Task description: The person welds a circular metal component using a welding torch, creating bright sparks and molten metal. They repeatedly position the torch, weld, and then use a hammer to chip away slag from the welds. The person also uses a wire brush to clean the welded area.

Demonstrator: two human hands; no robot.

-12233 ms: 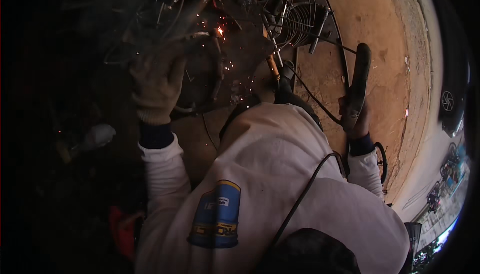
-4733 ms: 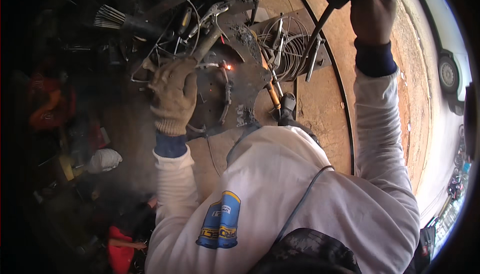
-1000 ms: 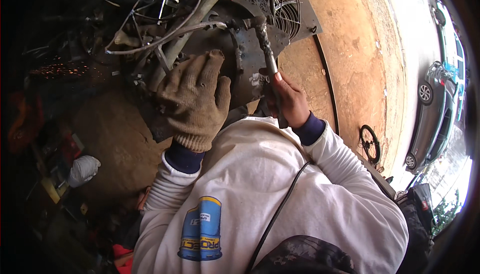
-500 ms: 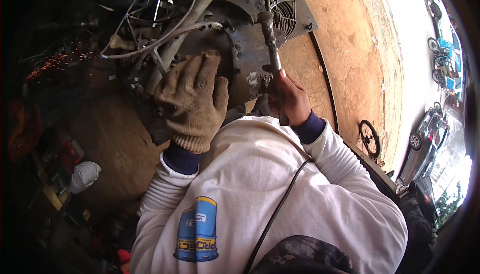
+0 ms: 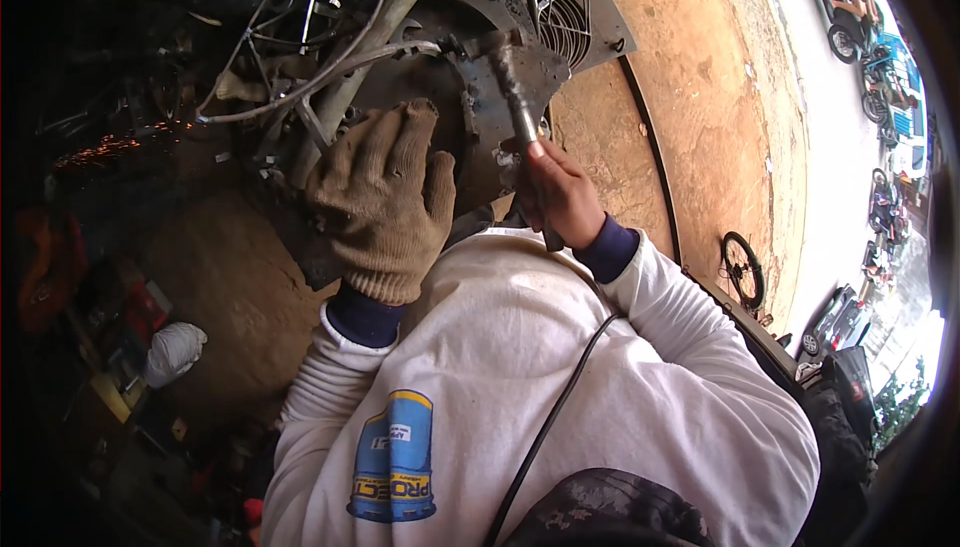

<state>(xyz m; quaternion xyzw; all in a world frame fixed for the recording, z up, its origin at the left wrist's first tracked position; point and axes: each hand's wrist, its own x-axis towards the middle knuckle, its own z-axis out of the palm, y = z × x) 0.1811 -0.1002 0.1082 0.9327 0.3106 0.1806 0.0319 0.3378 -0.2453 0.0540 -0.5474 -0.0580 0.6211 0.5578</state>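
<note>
Left hand (image 5: pixel 385 202) in a tan knit glove, fingers spread flat on the dark round metal plate (image 5: pixel 440 107) at upper centre of the frame – pressing on it, gripping nothing. Right hand (image 5: pixel 560 192) is bare, just right of centre, fingers closed around the handle of a hammer (image 5: pixel 510 82); the hammer runs up from the fist toward the top of the frame, its rusty head touching or just over the plate's right edge – cannot tell which. Both hands sit close together, the plate between and under them. Upper left of the plate: a tangle of grey hoses and wires (image 5: pixel 320 67) lies across scrap metal parts. Right of the hammer head, top centre, a flat panel with a round wire fan guard (image 5: pixel 560 12) lies on the orange dirt ground (image 5: pixel 700 117). Sparks (image 5: pixel 105 147) show at the left edge in the dark. A white rag or bag (image 5: pixel 172 352) sits lower left. A small wheel (image 5: pixel 742 267) lies at the right near the ground's edge. A black cable (image 5: pixel 545 427) runs down over the white sleeved shirt in the lower centre.
</note>
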